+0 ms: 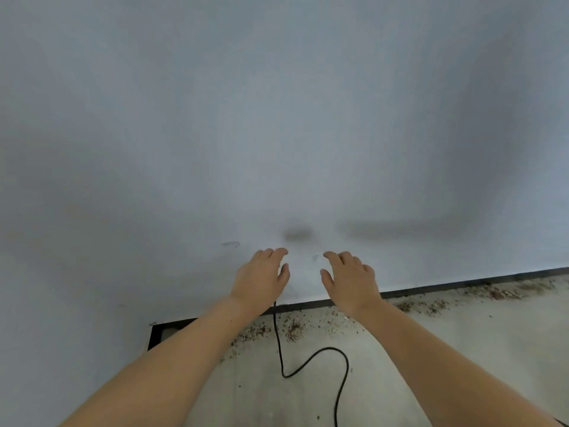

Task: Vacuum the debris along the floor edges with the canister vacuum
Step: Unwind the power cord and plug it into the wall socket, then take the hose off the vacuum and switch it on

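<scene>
Wall plain pale grey-blue, a few darker grey smudges. Baseboard black strip. Floor off-white, faintly mottled. Debris reddish-brown specks scattered along the floor's wall edge. Cord solid black.

Plain pale grey-blue wall, dark baseboard, light concrete floor

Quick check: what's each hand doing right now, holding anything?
Left hand: open, fingers relaxed, holding nothing.
Right hand: open, fingers relaxed, holding nothing.
</scene>
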Motion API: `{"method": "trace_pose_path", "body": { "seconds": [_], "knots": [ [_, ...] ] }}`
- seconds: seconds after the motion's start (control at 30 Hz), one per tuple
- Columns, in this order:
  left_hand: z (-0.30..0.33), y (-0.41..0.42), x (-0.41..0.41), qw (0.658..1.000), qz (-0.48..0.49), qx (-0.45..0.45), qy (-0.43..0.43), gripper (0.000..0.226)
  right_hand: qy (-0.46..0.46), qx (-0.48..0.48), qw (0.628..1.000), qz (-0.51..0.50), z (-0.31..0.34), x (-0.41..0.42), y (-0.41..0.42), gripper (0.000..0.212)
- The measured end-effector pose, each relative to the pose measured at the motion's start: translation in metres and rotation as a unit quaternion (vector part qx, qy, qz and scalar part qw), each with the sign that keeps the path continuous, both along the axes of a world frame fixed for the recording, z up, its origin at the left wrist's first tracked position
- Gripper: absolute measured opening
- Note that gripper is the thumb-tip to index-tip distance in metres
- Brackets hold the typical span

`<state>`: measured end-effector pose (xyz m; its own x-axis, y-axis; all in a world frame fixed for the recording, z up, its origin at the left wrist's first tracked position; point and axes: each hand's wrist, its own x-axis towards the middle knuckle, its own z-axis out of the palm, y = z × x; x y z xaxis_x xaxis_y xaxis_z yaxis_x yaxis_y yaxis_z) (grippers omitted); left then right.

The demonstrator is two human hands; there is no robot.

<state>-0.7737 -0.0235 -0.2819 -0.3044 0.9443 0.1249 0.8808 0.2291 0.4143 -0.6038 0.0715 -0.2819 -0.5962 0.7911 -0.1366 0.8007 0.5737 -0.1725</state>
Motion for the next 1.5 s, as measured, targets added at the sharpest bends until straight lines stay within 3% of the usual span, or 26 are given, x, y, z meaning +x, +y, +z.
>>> {"method": "trace_pose_path", "body": {
  "seconds": [0.2,0.37,0.57,0.8,1.0,1.17,1.27,1.5],
  "knots": [
    [0.124,-0.013,0.051,0.998,-0.016,-0.014,-0.053,0.038,0.025,-0.028,0.998,-0.055,0.127,0.046,-0.028,0.045],
    [0.180,-0.041,0.102,0.992,-0.066,-0.038,-0.100,0.037,0.039,-0.060,0.989,-0.127,0.188,0.099,-0.078,0.045],
    [0.197,-0.046,0.198,0.973,-0.171,-0.087,-0.129,0.036,0.023,-0.075,0.968,-0.238,0.213,0.207,-0.129,0.047],
    [0.213,-0.034,0.357,0.926,-0.335,-0.108,-0.135,0.036,0.021,-0.087,0.913,-0.398,0.228,0.379,-0.181,0.043],
    [0.190,-0.050,0.507,0.906,-0.382,-0.159,-0.092,0.029,0.019,-0.100,0.875,-0.473,0.200,0.522,-0.233,0.042],
    [0.149,-0.080,0.618,0.888,-0.348,-0.275,-0.117,0.029,-0.012,-0.154,0.874,-0.462,0.173,0.636,-0.259,0.043],
    [0.128,-0.089,0.649,0.902,-0.284,-0.281,-0.161,0.026,-0.040,-0.172,0.882,-0.437,0.160,0.680,-0.248,0.040],
    [0.065,-0.049,0.649,0.913,-0.125,-0.332,-0.198,0.018,-0.030,-0.156,0.927,-0.338,0.118,0.680,-0.166,0.036]
  ]
}}
